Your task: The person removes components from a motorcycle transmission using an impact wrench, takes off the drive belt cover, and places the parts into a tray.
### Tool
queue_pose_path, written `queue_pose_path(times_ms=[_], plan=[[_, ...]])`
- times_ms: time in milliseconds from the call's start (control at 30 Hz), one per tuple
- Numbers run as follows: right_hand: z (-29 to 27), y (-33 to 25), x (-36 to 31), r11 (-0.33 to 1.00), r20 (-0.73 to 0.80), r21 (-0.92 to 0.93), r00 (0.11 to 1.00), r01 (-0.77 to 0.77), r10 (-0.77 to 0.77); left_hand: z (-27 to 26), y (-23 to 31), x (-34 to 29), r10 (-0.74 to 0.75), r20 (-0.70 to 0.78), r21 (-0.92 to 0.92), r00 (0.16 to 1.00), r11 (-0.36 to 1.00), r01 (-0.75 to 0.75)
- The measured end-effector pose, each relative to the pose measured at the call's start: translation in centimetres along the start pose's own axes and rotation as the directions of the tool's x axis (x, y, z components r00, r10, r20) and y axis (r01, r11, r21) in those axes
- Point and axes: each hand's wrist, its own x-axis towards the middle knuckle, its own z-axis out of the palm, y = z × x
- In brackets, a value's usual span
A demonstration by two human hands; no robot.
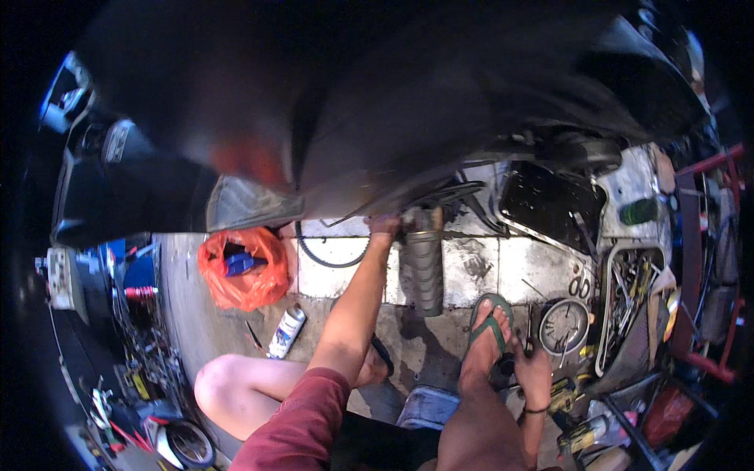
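Observation:
My left arm reaches forward to the underside of a large dark motorbike body [408,102]. My left hand [383,224] is there, beside the top of a black tyre [424,275]; its fingers are lost in shadow and blur. Down by my right foot, my right hand [535,370] is low and curled, with darkened fingers. Something dark seems to be in it, but its kind does not show. A round metal dish [564,326] holding small parts lies just beyond that hand. To the left of the tyre, a black toothed belt [330,264] rests on pale tiles.
An orange plastic bag [243,271] with a blue item inside sits at left, near a white spray can [287,331]. A black tray [554,206] lies at far right. Nearer is a tray of hand tools [635,286]. Another motorbike wheel [188,443] shows at lower left.

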Motion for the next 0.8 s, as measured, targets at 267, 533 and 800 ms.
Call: queue_pose_path(times_ms=[267,533,800], plan=[[12.8,-10.4,15.6,0.781,0.024,0.307,0.816,0.543,-0.577,-1.5,1.0,-3.1,0.199,0.031,-0.029,0.979,0.980,-0.198],[14.7,-19.5,14.2,0.450,0.212,0.892,0.828,0.054,-0.519,7.7,-9.1,2.1,0.116,-0.368,-0.038,0.923,0.990,-0.139],[11.9,-16.1,21.6,0.381,-0.039,0.798,0.671,0.467,-0.740,3.0,5.2,-6.7,-0.462,-0.097,-0.582,0.881,0.745,0.327]])
